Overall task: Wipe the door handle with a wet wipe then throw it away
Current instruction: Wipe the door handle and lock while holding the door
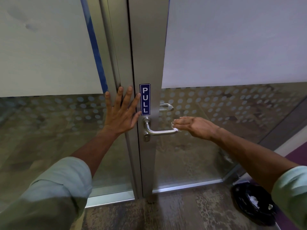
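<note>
A brushed steel lever handle (pixel 157 132) juts right from the grey metal door frame, below a blue PULL sign (pixel 145 99). My right hand (pixel 197 126) lies over the handle's free end, fingers flat, pressing a white wet wipe (pixel 174 128) against it. Only small bits of the wipe peek out under my fingers. My left hand (pixel 122 112) rests flat on the frame to the left of the sign, fingers spread, holding nothing.
A black-lined bin (pixel 252 203) with white scraps inside stands on the floor at the lower right. Frosted glass panels flank the frame. A second handle (pixel 167 106) shows through the glass on the far side.
</note>
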{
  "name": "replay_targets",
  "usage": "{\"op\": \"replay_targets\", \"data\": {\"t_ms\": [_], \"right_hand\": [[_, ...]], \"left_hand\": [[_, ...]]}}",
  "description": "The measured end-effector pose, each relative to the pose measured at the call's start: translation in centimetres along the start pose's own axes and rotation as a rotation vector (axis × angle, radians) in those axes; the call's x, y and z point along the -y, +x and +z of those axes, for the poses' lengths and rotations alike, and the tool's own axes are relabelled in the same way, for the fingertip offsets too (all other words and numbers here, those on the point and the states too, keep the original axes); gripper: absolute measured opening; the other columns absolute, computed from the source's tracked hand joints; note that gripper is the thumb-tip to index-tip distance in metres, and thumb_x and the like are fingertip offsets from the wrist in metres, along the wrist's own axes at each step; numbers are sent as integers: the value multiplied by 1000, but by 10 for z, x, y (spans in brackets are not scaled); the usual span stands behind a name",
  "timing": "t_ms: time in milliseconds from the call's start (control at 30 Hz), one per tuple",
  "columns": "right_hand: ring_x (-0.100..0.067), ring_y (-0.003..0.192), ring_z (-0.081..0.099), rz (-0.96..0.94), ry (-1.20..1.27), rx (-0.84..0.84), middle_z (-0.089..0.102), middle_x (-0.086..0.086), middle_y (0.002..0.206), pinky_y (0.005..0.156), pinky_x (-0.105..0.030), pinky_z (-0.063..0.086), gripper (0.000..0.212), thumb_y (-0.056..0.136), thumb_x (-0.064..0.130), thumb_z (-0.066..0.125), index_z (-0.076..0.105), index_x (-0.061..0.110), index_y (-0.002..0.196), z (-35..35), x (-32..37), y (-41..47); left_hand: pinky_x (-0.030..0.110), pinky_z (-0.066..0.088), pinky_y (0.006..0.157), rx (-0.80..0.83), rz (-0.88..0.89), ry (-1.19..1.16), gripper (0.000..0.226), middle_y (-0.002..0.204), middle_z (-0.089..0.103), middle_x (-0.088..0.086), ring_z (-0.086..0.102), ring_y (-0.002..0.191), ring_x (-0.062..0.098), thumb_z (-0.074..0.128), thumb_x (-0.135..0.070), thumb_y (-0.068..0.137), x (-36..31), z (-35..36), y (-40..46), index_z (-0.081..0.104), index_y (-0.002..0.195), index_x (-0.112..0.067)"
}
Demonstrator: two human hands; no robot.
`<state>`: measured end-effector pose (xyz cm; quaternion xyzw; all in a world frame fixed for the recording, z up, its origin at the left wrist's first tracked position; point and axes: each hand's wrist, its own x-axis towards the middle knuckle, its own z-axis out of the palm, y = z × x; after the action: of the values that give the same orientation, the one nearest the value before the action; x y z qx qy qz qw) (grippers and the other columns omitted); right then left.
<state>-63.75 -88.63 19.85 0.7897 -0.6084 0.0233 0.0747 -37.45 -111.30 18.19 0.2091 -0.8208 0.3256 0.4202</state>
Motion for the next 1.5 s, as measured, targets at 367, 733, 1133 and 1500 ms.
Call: {"op": "replay_targets", "data": {"t_ms": [367,733,1133,1500], "right_hand": [[2,86,69,643,1159,-326,78,13,99,74,-14,53,26,93,11,67,78,29,108,18,23,-3],[-19,90,67,1071,2078,-699,67,-21,119,69,-21,58,39,91,-16,50,58,-7,127,58,51,-26],[-32,84,70,1174,2108,-493,69,-30,108,59,-26,59,24,89,-16,56,60,-15,113,84,129,41],[-31,78,74,1118,2487,-828,74,-25,89,70,-32,61,38,82,-28,47,71,-3,96,58,155,99]], "left_hand": [[64,-12,118,-9,-2,10,79,167,-15,9,-15,154,34,45,-61,95,-2,0,1,25,157,-18],[66,-11,118,-9,3,7,78,168,-10,11,-12,154,35,44,-62,95,-1,4,1,27,158,-19],[66,-11,118,-25,9,6,82,168,-10,11,-10,154,36,44,-63,94,-1,7,-1,19,159,-19],[66,-11,118,-7,2,13,77,168,-13,11,-13,154,35,43,-62,95,-2,2,1,29,156,-18]]}}
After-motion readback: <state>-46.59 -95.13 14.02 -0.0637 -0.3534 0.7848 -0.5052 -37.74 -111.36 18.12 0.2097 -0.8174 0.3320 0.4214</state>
